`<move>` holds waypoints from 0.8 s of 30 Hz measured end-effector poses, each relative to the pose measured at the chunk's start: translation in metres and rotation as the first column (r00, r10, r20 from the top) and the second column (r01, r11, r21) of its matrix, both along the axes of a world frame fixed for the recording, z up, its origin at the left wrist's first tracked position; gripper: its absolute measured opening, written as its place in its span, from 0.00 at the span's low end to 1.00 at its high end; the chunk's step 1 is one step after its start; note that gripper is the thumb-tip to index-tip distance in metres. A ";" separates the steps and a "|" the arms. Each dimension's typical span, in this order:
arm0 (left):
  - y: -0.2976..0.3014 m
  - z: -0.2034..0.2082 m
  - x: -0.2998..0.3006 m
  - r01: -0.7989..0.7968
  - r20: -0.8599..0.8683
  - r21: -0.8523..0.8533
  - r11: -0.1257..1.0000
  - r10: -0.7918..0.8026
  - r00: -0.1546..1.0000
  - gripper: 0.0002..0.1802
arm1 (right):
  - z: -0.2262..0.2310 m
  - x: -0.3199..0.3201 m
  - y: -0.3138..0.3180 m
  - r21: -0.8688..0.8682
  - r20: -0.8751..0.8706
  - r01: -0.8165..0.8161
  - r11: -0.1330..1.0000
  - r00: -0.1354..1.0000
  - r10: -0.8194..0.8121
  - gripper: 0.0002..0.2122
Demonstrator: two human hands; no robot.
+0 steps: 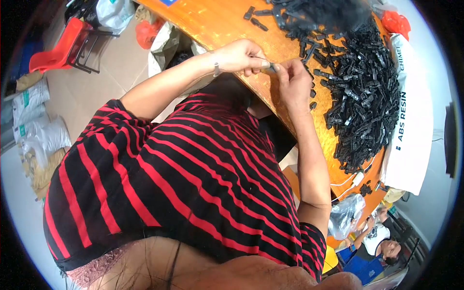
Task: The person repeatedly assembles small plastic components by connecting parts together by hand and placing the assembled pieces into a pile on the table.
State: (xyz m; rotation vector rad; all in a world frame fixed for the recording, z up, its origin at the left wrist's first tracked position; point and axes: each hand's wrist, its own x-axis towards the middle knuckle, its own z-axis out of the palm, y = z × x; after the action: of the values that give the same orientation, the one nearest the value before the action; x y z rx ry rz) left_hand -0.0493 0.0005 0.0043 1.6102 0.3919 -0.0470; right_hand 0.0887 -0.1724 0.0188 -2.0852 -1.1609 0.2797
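My left hand (239, 55), with a band at its wrist, pinches a small dark plastic piece (272, 66) over the near edge of the orange table (217, 24). From the other side, my right hand (294, 83) grips the same piece between thumb and fingers. Most of it is hidden by my fingertips, so its exact shape does not show. Just right of my right hand spreads a large heap of black plastic clip-like parts (365, 96). A few loose parts (259, 24) lie farther off on the tabletop.
A white printed sack (411, 121) borders the heap on the right. Near a white cable connector (357, 179) sits a clear plastic bag (347, 215). Another person (382, 241) is at the lower right. On the left are a red chair (58, 46) and stacked sacks (46, 133).
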 end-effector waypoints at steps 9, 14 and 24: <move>-0.001 0.027 -0.051 -0.012 -0.013 -0.071 0.997 0.011 1.000 0.12 | 0.010 -0.037 0.008 -0.048 -0.573 -0.184 0.982 0.810 0.124 0.08; 0.062 0.027 -0.113 0.213 -0.161 0.531 0.820 -0.149 0.976 0.14 | 0.019 -0.034 0.002 -0.108 -0.605 -0.346 0.932 0.766 0.215 0.11; 0.015 0.032 0.022 -0.153 0.240 0.766 0.624 -0.057 0.969 0.11 | 0.023 0.057 -0.024 -0.302 0.415 0.210 0.930 0.907 -0.070 0.07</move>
State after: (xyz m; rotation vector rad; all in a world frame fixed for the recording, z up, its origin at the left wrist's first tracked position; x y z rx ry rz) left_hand -0.0274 0.0157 0.0360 2.4485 0.2688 0.4262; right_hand 0.1454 -0.1962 0.0415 -2.6093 -1.2491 -0.0247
